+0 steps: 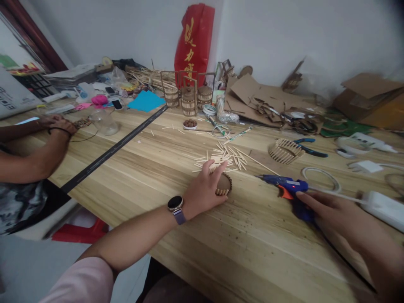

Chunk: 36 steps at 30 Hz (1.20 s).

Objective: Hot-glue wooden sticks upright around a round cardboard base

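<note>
Head camera view, and the left hand (206,189) has its fingers spread, thumb by the near edge of a small round brown base ringed with short wooden pegs (225,183); whether it presses on that base, I cannot tell; the base sits on the pale wood-grain table (195,246), just in front of a loose scatter of thin pale wooden sticks (232,158), fingertips over their near end; over to the right hand (318,206), closed about the handle of a blue glue gun with an orange trigger (288,183), its red light glowing, nozzle pointing left towards the sticks; beyond the gun lie a curved pale wooden-slat ring (285,151) and blue-handled pliers (312,147), close together; far left, a co-worker's hands (59,125) are together above the table.
</note>
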### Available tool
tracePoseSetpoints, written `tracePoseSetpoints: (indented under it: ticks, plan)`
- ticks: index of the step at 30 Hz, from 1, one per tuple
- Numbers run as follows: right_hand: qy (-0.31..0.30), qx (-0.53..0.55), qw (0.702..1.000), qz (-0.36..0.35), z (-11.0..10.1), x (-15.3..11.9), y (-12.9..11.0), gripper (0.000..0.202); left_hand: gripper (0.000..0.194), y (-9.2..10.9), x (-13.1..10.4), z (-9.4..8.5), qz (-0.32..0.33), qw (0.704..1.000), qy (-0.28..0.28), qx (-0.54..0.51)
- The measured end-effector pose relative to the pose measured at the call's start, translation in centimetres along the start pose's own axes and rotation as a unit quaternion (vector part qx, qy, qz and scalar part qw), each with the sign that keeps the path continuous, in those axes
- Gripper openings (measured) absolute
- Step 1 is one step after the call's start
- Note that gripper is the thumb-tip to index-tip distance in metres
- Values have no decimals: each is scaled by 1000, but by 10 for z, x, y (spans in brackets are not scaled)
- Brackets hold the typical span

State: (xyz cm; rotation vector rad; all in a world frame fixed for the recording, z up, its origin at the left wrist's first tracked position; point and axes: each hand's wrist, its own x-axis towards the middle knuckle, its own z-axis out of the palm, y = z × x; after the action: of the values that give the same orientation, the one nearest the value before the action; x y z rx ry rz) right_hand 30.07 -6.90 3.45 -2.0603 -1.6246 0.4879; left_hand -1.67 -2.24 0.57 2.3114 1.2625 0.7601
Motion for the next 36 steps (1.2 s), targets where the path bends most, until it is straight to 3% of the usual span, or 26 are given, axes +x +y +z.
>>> tracePoseSetpoints:
  ticks: [3, 5, 8, 11, 15, 20, 29, 36]
  plan:
    - [50, -173, 983, -13, 2, -2, -8, 44, 101, 0, 0, 0, 0, 1000, -1, -1]
    - [77, -216, 964, -133, 10, -3, -26, 40, 101, 0, 1, 0, 2, 1000, 0, -3]
    - [7, -185, 944, -273, 28, 3, -63, 31, 101, 0, 1, 1, 5, 1000, 5, -9]
    - [-79, -198, 926, -312, 48, 21, -97, 30, 101, 0, 1, 1, 4, 1000, 3, -10]
    - [-111, -209, 916, -325, 68, 50, -124, 34, 101, 1, 0, 0, 2, 1000, -3, -3]
    - [-143, -238, 916, -290, 79, 64, -128, 28, 101, 3, 1, -3, -5, 1000, -8, 6]
    - [-166, -307, 909, -227, 69, 19, -114, 20, 100, -1, 0, 0, 8, 1000, 0, 0]
    - [-164, -334, 895, -244, 69, 1, -105, 21, 100, -3, 0, 1, 21, 1000, 5, -10]
